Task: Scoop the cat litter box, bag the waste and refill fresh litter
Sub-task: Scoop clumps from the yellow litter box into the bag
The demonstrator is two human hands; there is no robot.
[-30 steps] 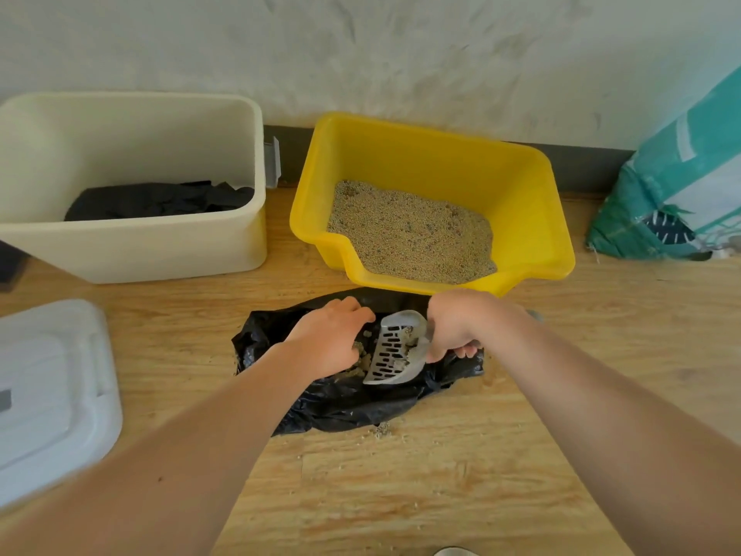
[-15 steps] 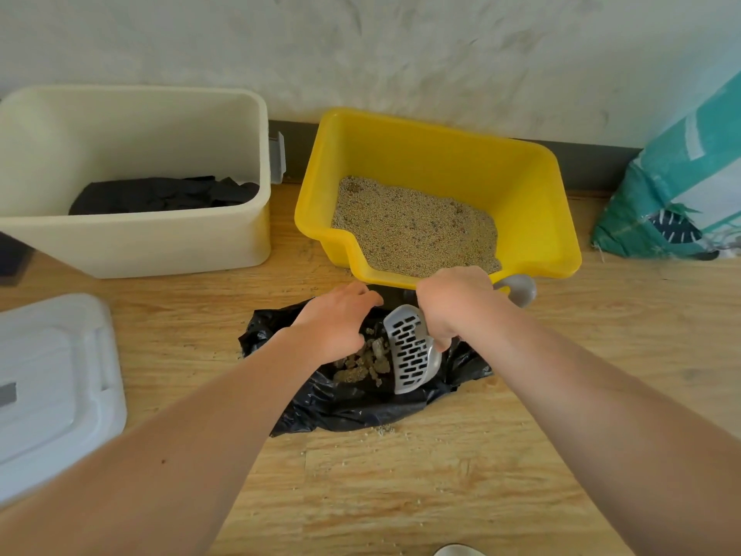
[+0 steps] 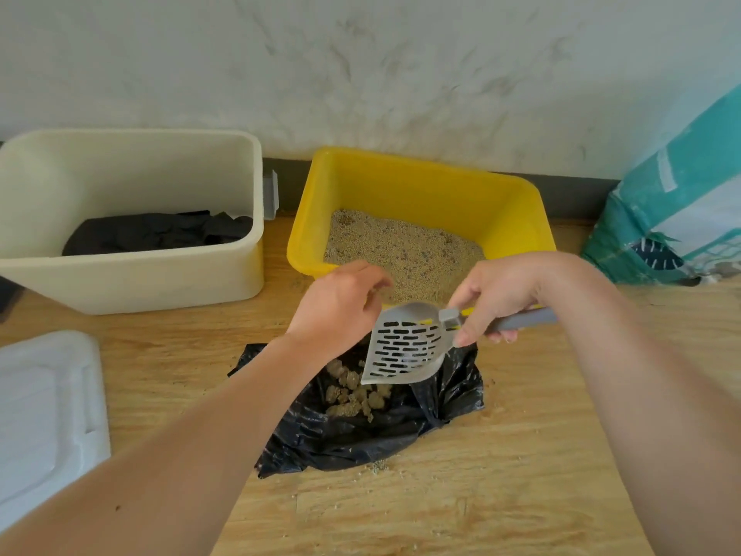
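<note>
Two hands work over the near-centre of the scene: the right hand (image 3: 501, 294) is wrapped round the grey handle of the one slotted scoop (image 3: 405, 347), thumb along the near side. It holds the scoop tilted, with its pan hanging empty above the mouth of the one black bag (image 3: 361, 435). The left hand (image 3: 341, 307) hovers just left of the scoop with its fingers loosely curled, and nothing shows in them. The black bag lies crumpled and open on the wooden floor (image 3: 501, 495), with a small heap of brownish clumps (image 3: 353, 391) inside it and a few stray grains scattered at its near edge. Just beyond the hands stands the one yellow litter box (image 3: 401, 166), partly behind them, holding a flat bed of sandy litter (image 3: 401, 250) that slopes toward its low near lip. At the far right, against the wall (image 3: 361, 74), leans one teal-and-white sack (image 3: 673, 214) with a dark leaf pattern; its printing is too blurred to read. To the left of the litter box, a little apart from it, sits one cream bin (image 3: 132, 286) with a bundle of dark plastic (image 3: 156, 232) in its bottom and a grey latch (image 3: 270, 194) on its right end. One white lid (image 3: 40, 415) lies flat on the floor at the near left, cut off by the edge of view. A grey skirting (image 3: 577, 194) runs along the foot of the wall.
</note>
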